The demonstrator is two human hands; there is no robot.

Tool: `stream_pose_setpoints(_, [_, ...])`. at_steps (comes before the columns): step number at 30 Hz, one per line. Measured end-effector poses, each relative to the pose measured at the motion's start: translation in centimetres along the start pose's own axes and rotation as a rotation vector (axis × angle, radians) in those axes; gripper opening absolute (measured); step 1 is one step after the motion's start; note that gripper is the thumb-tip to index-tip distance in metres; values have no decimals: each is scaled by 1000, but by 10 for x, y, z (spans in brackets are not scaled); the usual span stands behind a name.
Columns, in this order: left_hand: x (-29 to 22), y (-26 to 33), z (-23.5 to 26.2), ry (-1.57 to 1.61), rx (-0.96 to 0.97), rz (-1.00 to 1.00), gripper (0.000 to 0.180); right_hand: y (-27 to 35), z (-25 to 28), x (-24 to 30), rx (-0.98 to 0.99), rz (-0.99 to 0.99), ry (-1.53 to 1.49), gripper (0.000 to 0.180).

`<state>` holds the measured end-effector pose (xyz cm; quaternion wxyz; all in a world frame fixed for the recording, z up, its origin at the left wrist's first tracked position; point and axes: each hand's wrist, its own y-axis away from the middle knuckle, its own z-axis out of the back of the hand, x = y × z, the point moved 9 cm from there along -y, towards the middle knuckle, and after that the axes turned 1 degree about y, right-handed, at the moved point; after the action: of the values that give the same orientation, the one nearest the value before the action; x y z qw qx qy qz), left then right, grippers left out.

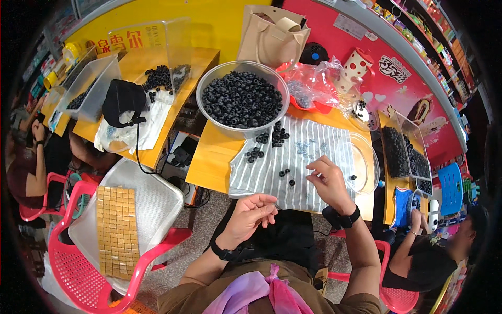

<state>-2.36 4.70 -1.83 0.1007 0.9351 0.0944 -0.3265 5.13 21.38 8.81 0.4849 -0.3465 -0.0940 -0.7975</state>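
Note:
My left hand [250, 219] is in front of the table's near edge, thumb and index tip close together; anything small between them is too small to make out. Over the right part of a grey-and-white striped cloth [251, 180], my right hand [329, 183] hovers with thumb and fingers a little apart. A few black ring-like parts [291, 182] lie on the cloth just left of it. Farther off are loose clusters of the same parts [254, 155] and a patch of small bluish clear pieces [309, 148]. Behind the cloth, a large clear bowl [230, 131] is heaped with black parts.
A round clear lid [368, 178] rests by the cloth's right edge. Behind are a red tray [319, 109] with plastic film and a beige bag [269, 39]. Clear bins [104, 78] stand at left. Red chairs [78, 261] flank me; another person [423, 261] sits at right.

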Motion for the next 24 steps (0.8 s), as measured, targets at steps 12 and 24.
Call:
stream_pose_setpoints(12, [0,0,-7,-92,-49,-9,21,9,-22,24,66,195,159,12])
stream_pose_setpoints(24, [2,-2,-11,-105,-61,1,20,19,-32,2,17,126,160,12])
